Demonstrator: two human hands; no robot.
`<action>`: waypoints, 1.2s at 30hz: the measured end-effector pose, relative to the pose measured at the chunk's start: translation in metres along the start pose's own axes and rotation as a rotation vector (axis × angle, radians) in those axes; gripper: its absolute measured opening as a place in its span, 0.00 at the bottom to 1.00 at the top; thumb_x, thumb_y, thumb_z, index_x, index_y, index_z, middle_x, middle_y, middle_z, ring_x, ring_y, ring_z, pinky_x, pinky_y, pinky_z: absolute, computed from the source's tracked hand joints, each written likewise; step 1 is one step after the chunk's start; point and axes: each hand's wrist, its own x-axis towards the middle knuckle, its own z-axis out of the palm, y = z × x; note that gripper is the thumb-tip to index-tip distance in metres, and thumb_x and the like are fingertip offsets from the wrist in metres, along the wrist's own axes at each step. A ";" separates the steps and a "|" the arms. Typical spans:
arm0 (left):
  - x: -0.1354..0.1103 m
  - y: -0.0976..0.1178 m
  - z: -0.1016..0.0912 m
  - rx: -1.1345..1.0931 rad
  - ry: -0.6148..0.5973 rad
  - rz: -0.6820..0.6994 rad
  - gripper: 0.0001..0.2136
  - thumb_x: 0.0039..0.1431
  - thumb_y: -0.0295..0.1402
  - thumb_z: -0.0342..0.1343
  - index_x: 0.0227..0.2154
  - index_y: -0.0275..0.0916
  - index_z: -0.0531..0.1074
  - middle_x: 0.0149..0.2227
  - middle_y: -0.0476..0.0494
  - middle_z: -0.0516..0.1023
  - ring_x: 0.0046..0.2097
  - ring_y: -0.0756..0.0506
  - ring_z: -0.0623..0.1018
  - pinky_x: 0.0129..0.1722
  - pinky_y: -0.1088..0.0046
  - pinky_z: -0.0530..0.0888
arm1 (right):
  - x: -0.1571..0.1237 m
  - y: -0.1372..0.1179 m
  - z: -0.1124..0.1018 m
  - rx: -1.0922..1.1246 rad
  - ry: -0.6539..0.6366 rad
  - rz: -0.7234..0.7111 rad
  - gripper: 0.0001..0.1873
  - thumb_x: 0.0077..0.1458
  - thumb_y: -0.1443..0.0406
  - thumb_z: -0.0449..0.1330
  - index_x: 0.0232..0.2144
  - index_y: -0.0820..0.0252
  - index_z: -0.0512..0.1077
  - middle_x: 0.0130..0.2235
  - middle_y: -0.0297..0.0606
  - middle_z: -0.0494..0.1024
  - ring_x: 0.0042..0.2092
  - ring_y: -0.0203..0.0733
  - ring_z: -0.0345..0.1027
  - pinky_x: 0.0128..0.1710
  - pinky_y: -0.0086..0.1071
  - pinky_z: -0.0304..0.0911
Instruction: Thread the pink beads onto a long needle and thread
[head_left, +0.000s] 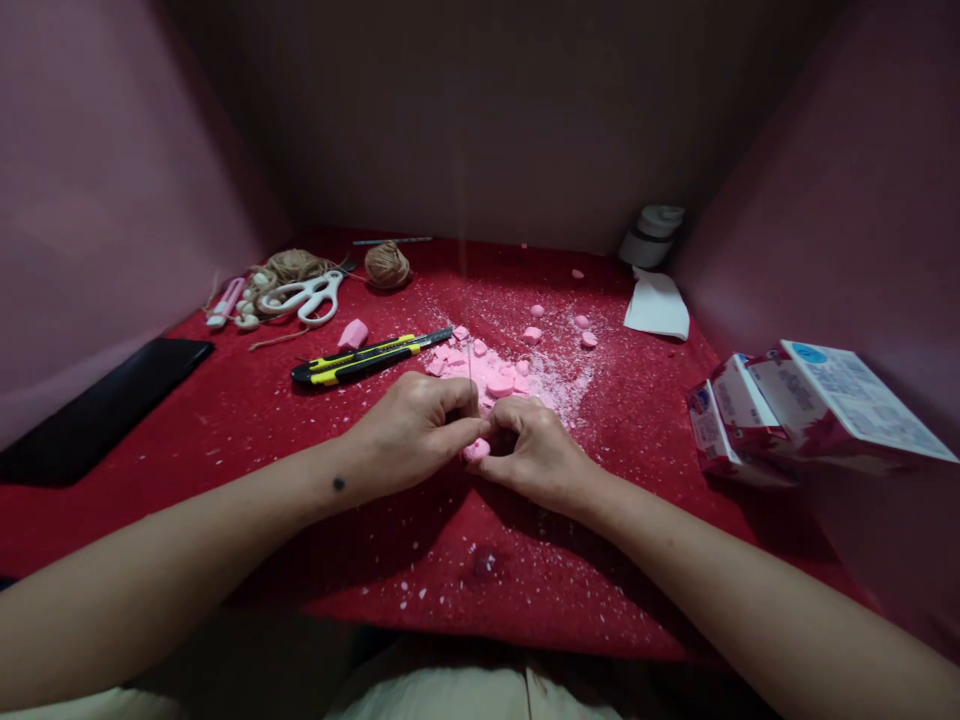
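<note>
Near the middle of the desk (420, 580), toward its front edge, the right hand (544, 455) pinches a small pink piece (476, 450) between thumb and forefinger. The left hand (409, 435) meets it from the other side, thumb and forefinger drawn together at the piece; whether they also grip something slim, like the faint upright line above them, I cannot tell. Just beyond the fingers lies a heap of pink crumbs (487, 365), with loose chunks scattered toward the far edge. A black-and-yellow cutter (371, 360) lies left of the heap, its blade tip touching the crumbs. White-handled scissors (330, 290) and a ball of twine (388, 265) lie toward the far left corner, and a black slab (105, 410) along the left edge. White paper (656, 305) lies near the far right corner; cartons (795, 405) stand along the right edge.
</note>
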 end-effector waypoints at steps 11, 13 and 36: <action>0.001 -0.002 0.005 0.070 -0.020 0.038 0.08 0.53 0.29 0.52 0.21 0.33 0.70 0.19 0.51 0.69 0.23 0.54 0.65 0.24 0.79 0.60 | 0.000 0.001 0.001 0.004 0.020 -0.001 0.10 0.42 0.67 0.61 0.18 0.59 0.62 0.22 0.30 0.66 0.25 0.32 0.57 0.27 0.29 0.53; 0.001 -0.003 0.007 0.108 -0.020 0.056 0.07 0.52 0.27 0.53 0.21 0.33 0.70 0.19 0.51 0.68 0.23 0.54 0.65 0.24 0.79 0.60 | 0.001 0.002 0.001 -0.004 0.018 -0.007 0.11 0.42 0.68 0.61 0.18 0.59 0.61 0.22 0.30 0.66 0.25 0.32 0.57 0.26 0.29 0.53; -0.003 0.001 -0.001 -0.133 -0.015 -0.065 0.11 0.52 0.34 0.51 0.18 0.34 0.67 0.18 0.53 0.63 0.23 0.54 0.62 0.23 0.79 0.60 | -0.001 0.001 0.000 -0.011 0.009 -0.024 0.08 0.44 0.67 0.60 0.19 0.60 0.63 0.22 0.31 0.67 0.26 0.32 0.58 0.28 0.29 0.53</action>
